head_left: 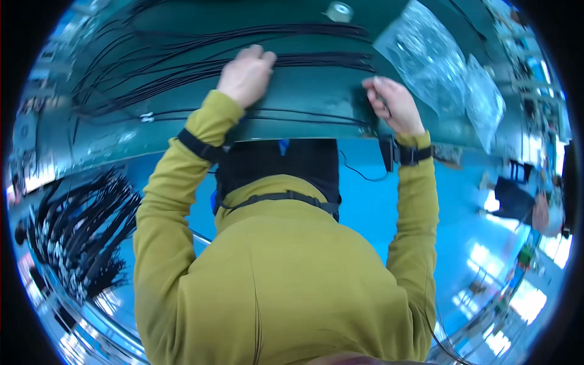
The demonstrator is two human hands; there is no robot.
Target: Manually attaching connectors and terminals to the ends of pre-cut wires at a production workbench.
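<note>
My left hand (246, 76) lies across a bundle of long black cables (322, 59) on the green tabletop. Its fingers are bent, and their tips are hidden, so what they hold, if anything, does not show. To the right, past the bundle's cable ends, my right hand (394, 104) hovers with loosely curled fingers a little apart and nothing visible in them. A second bundle of black cables (298, 28) runs behind the first. Close to the front edge lie a couple of separate black cables (304, 115), with a small white piece (146, 117) at their left.
Clear plastic bags (423, 55) lie at the right of the green table (292, 91). A roll of tape (339, 11) stands at the back. Many black cable bundles (85, 231) hang at the lower left. Another person (517, 198) is at the far right.
</note>
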